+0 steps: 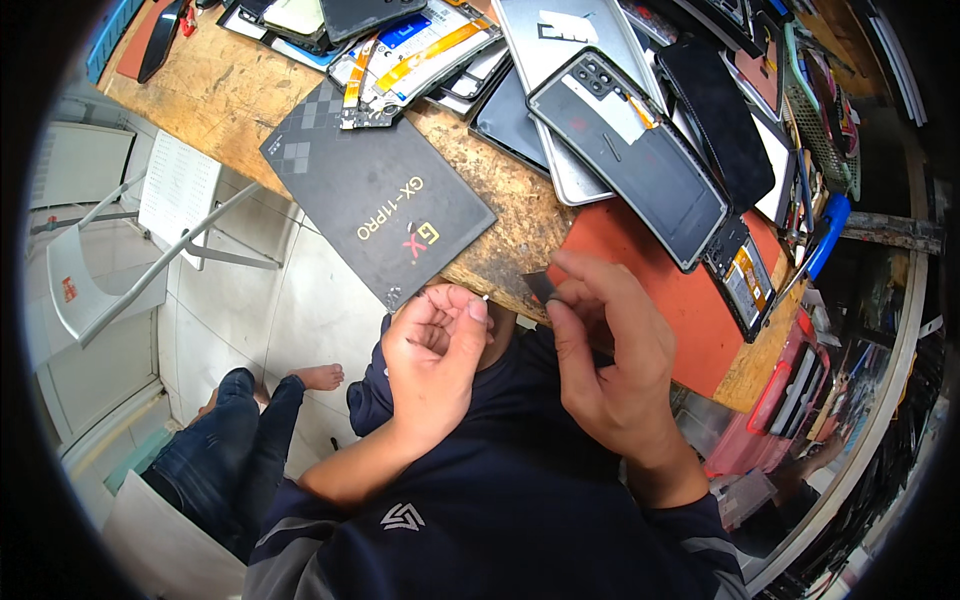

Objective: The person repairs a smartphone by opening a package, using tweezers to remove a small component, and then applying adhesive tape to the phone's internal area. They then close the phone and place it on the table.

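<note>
My left hand (436, 362) is closed above the bench's front edge. A tiny white bit (486, 298) shows at its thumb tip, too small to name. In my right hand (622, 352), a small thin dark flat piece (539, 287) is pinched between thumb and fingers. Both hands are close together, not touching. Just beyond my left hand lies a flat black box (350, 170) with printed lettering, jutting over the bench edge. Past my right hand is a dark phone housing (655, 190) with camera openings, resting partly on a silver tray-like panel (508, 22).
The worn wooden bench (205, 95) carries piled phone parts and orange flex cables (432, 57). An orange-red mat (672, 325) lies at the right, near a blue-handled tool (829, 238). A white folding chair (105, 285) stands left; a seated person's legs (225, 430) are below it.
</note>
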Motion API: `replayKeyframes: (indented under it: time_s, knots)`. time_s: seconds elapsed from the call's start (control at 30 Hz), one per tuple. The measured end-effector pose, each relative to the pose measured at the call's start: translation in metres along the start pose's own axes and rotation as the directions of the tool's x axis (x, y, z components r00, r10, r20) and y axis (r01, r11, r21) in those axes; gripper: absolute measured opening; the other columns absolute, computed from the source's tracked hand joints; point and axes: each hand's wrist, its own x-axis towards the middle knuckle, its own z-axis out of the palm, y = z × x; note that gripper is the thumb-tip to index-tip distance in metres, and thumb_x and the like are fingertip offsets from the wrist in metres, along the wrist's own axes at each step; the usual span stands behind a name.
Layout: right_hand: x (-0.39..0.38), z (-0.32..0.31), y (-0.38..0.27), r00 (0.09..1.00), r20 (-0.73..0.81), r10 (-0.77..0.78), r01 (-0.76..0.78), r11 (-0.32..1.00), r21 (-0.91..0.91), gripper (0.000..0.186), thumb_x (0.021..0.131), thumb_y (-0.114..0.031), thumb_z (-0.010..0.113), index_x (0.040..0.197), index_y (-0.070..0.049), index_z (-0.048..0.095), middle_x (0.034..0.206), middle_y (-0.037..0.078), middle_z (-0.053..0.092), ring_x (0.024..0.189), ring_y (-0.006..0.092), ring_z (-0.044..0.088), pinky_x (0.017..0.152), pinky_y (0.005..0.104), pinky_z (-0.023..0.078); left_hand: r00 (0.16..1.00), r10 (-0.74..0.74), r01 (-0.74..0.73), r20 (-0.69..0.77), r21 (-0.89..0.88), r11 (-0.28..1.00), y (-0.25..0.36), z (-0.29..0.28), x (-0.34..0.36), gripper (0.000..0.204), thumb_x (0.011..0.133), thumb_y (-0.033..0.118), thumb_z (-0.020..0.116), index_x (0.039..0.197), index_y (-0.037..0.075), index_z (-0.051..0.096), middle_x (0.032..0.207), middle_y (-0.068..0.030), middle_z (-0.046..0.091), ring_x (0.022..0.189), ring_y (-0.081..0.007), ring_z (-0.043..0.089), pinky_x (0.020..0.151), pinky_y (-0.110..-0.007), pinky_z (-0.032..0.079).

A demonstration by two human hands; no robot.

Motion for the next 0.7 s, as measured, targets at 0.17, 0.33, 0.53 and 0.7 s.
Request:
replayKeyframes:
  time_s: [0.17, 0.33, 0.53, 0.7]
  knots:
    - [-0.001, 0.007, 0.004, 0.997, 0.045, -0.059, 0.059, 0.998, 0.002, 0.024, 0.090, 0.010, 0.078, 0.112, 0.001, 0.073, 0.097, 0.016, 0.068, 0.082, 0.0343, 0.069, 0.068, 0.0426, 0.055, 0.999, -0.029, 0.028, -0.014, -0.061, 0.998, -0.003, -0.002, 0.002, 0.007, 0.109, 0.005, 0.075, 0.109, -0.002, 0.073, 0.100, -0.0005, 0.076, 0.089, -0.0039, 0.069, 0.081, -0.020, 0.054]
    - [0.007, 0.015, 0.001, 0.995, 0.044, -0.094, 0.096, 0.994, -0.046, 0.019, 0.089, 0.007, 0.079, 0.106, 0.000, 0.073, 0.091, 0.013, 0.064, 0.078, 0.0340, 0.066, 0.066, 0.0426, 0.053, 0.996, -0.085, 0.085, 0.010, -0.096, 0.992, -0.004, -0.006, 0.002, 0.007, 0.109, 0.005, 0.075, 0.110, -0.002, 0.073, 0.101, -0.0001, 0.076, 0.089, -0.0027, 0.068, 0.080, -0.020, 0.053]
    - [0.010, 0.016, 0.005, 0.990, 0.107, -0.090, 0.098, 0.992, -0.076, 0.017, 0.088, 0.006, 0.080, 0.103, 0.000, 0.074, 0.086, 0.012, 0.061, 0.074, 0.0329, 0.064, 0.063, 0.0443, 0.051, 0.995, -0.077, 0.088, 0.056, -0.237, 0.968, -0.002, -0.002, 0.002, 0.009, 0.110, 0.004, 0.073, 0.111, -0.004, 0.072, 0.101, -0.0023, 0.076, 0.090, -0.0035, 0.067, 0.080, -0.020, 0.053]
    - [0.013, 0.012, 0.006, 0.986, 0.148, -0.083, 0.096, 0.992, -0.087, 0.020, 0.085, 0.006, 0.081, 0.104, 0.000, 0.074, 0.087, 0.012, 0.062, 0.074, 0.0328, 0.066, 0.062, 0.0439, 0.052, 0.993, -0.114, 0.115, 0.017, -0.157, 0.981, 0.004, 0.000, 0.002, 0.008, 0.110, 0.004, 0.072, 0.109, -0.004, 0.071, 0.101, -0.0021, 0.076, 0.087, -0.0035, 0.065, 0.078, -0.021, 0.051]
